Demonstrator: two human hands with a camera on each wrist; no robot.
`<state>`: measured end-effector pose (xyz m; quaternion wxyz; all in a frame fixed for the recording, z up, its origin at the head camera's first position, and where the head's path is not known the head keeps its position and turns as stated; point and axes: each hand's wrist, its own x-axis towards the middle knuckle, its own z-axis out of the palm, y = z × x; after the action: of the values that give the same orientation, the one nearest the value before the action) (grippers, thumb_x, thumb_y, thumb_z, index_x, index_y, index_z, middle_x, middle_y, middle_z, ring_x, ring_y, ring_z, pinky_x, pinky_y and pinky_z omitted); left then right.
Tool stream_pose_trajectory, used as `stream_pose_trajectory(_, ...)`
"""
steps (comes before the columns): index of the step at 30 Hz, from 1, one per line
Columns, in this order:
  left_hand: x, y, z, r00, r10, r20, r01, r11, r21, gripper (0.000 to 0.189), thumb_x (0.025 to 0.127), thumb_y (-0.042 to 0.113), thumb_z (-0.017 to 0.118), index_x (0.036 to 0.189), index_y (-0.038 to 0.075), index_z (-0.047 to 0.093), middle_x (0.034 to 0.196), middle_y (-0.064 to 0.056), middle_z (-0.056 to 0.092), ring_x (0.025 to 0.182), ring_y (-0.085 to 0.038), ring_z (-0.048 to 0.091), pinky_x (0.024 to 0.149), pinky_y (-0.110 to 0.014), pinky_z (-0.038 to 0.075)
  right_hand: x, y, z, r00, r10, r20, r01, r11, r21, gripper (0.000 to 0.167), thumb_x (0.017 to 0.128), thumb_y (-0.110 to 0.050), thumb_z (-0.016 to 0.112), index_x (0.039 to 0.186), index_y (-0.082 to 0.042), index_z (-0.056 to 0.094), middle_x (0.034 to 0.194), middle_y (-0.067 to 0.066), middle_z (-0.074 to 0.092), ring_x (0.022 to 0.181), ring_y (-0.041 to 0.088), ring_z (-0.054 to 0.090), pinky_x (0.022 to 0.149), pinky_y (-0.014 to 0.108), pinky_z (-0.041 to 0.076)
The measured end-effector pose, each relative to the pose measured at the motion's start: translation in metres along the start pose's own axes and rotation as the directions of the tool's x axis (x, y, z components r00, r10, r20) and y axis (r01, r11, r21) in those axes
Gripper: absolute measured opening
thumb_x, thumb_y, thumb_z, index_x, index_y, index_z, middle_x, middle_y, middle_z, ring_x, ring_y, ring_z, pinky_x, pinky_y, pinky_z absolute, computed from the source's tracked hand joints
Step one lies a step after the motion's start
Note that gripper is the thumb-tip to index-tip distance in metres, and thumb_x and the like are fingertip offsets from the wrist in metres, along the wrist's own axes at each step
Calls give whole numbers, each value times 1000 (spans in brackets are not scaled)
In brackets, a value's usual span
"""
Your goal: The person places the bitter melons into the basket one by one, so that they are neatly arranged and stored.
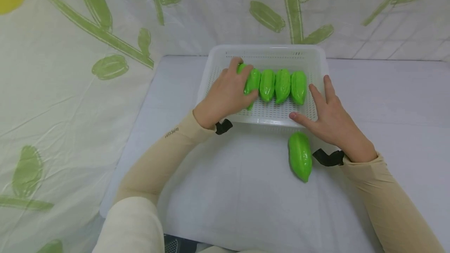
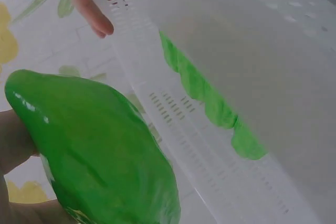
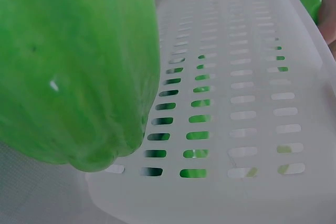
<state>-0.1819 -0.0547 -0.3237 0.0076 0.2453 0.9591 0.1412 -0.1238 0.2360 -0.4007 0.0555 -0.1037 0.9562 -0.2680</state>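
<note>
My left hand [image 1: 228, 91] grips a glossy green ribbed fruit [image 2: 100, 156] over the left part of a white perforated plastic basket [image 1: 260, 120]; in the head view the hand covers most of that fruit. Beside it, several similar green fruits [image 1: 283, 86] lie side by side in a row inside the basket. My right hand [image 1: 332, 122] has its fingers spread at the basket's front right corner and holds nothing. Another green ribbed fruit [image 1: 300, 156] lies on the table in front of the basket, near the right wrist; it looms large in the right wrist view.
A pale cloth covers the table [image 1: 218, 190]. Behind and to the left hangs a white curtain [image 1: 211, 11] printed with green leaves. A black strap [image 1: 328, 157] is on the right wrist and another black strap [image 1: 224, 127] is on the left.
</note>
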Motion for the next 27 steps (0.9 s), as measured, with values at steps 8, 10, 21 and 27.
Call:
stream_pose_trajectory(8, 15, -11, -2, 998, -43, 41, 43, 999, -7, 69, 98, 38, 65, 156, 6, 45, 159, -24, 33, 100, -34, 59, 80, -42, 56, 0, 0, 1, 1000, 12, 5, -12, 1000, -4, 110, 94, -66, 64, 167, -3, 12, 171, 14, -25, 153, 61, 11, 113, 78, 25)
stream_pose_trajectory(10, 19, -13, -2, 997, -51, 51, 51, 999, -7, 69, 98, 38, 65, 156, 6, 44, 159, -24, 33, 99, -33, 59, 81, -42, 56, 0, 1, 1, 1000, 12, 4, -12, 1000, -6, 110, 94, -65, 64, 167, -3, 12, 171, 15, -25, 153, 61, 11, 113, 78, 25)
stream_pose_trajectory(21, 36, -23, -8, 985, -126, 114, 125, 992, 21, 71, 101, 41, 61, 160, 9, 39, 163, -21, 27, 107, -32, 58, 86, -42, 55, 1, 1, 2, 1000, 19, 12, -19, 1000, -13, 110, 94, -67, 63, 167, -4, 11, 171, 14, -25, 154, 60, 10, 113, 78, 24)
stream_pose_trajectory(27, 49, -31, -6, 982, -124, 142, 122, 992, 25, 71, 101, 41, 60, 160, 9, 37, 164, -21, 26, 116, -36, 58, 95, -44, 54, 0, 2, 2, 1000, 16, 6, -16, 1000, -14, 110, 94, -66, 64, 167, -4, 11, 171, 14, -25, 153, 60, 11, 113, 79, 25)
